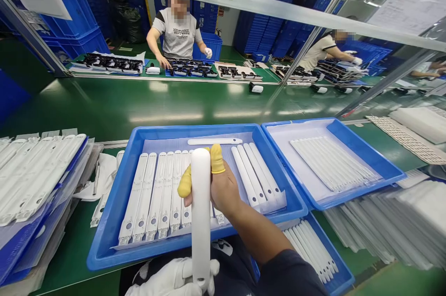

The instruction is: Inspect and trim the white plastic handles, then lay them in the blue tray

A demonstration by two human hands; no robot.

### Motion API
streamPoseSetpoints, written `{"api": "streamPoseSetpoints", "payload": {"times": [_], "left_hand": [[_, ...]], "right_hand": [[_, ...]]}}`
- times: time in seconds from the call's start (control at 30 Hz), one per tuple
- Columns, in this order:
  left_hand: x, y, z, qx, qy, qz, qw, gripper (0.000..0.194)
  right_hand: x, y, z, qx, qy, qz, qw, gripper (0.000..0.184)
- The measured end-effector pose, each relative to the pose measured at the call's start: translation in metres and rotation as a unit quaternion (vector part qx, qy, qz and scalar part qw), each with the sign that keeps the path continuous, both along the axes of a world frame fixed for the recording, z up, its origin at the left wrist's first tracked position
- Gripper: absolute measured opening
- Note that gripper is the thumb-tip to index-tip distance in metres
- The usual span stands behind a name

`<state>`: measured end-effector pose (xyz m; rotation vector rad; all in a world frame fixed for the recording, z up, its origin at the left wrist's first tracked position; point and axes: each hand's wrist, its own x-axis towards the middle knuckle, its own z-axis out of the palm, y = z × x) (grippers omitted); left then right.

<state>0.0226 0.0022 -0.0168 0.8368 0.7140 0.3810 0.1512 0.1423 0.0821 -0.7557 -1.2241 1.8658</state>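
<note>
Both my hands hold a long white plastic strip (201, 212) upright in front of me. My right hand (219, 184), with yellow finger cots on thumb and forefinger, pinches the strip near its upper half. At the strip's lower end, my left hand (174, 279) in a white glove grips it. Behind the strip sits a blue tray (114, 212) with a row of several flat white strips and a few rounded white strips, one lying crosswise at the far side.
A second blue tray (362, 147) of white strips stands to the right, a third (334, 272) lies below it. Stacks of white parts (35, 175) lie at the left. Across the green belt (139, 105), two other people work at trays of black parts.
</note>
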Motion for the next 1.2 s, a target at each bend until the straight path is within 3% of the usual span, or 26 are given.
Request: {"api": "streamPoseSetpoints", "payload": {"times": [0.07, 0.13, 0.23, 0.3, 0.37, 0.5, 0.7, 0.93, 1.2], "left_hand": [[0.003, -0.005, -0.017, 0.049, 0.032, 0.032, 0.998, 0.06], [0.005, -0.01, -0.033, 0.089, 0.079, 0.065, 0.991, 0.053], [0.006, -0.014, -0.045, 0.125, 0.119, 0.076, 0.982, 0.048], [0.006, -0.013, -0.044, 0.146, 0.127, 0.069, 0.979, 0.047], [0.004, -0.012, -0.041, 0.167, 0.131, 0.067, 0.975, 0.045], [0.004, -0.015, -0.038, 0.138, 0.128, 0.067, 0.98, 0.049], [0.006, -0.02, -0.045, 0.114, 0.095, 0.064, 0.987, 0.052], [0.004, -0.016, -0.033, 0.09, 0.101, 0.059, 0.989, 0.054], [0.005, -0.02, -0.033, 0.086, 0.102, 0.061, 0.989, 0.056]], "right_hand": [[0.001, 0.0, 0.003, -0.005, -0.002, 0.008, 1.0, 0.082], [0.001, -0.002, 0.009, -0.002, -0.007, -0.006, 1.0, 0.067], [0.002, -0.006, 0.017, 0.01, -0.014, -0.062, 0.998, 0.052], [0.002, -0.007, 0.017, 0.01, -0.01, -0.064, 0.998, 0.053], [0.002, -0.006, 0.013, -0.008, 0.003, -0.023, 1.0, 0.059], [0.001, 0.0, 0.004, -0.07, 0.027, 0.028, 0.997, 0.068], [-0.002, 0.002, 0.003, -0.112, 0.036, 0.02, 0.993, 0.069], [-0.001, 0.002, 0.002, -0.082, 0.045, 0.024, 0.995, 0.067], [-0.003, 0.002, 0.002, -0.104, 0.04, -0.026, 0.993, 0.057]]}}
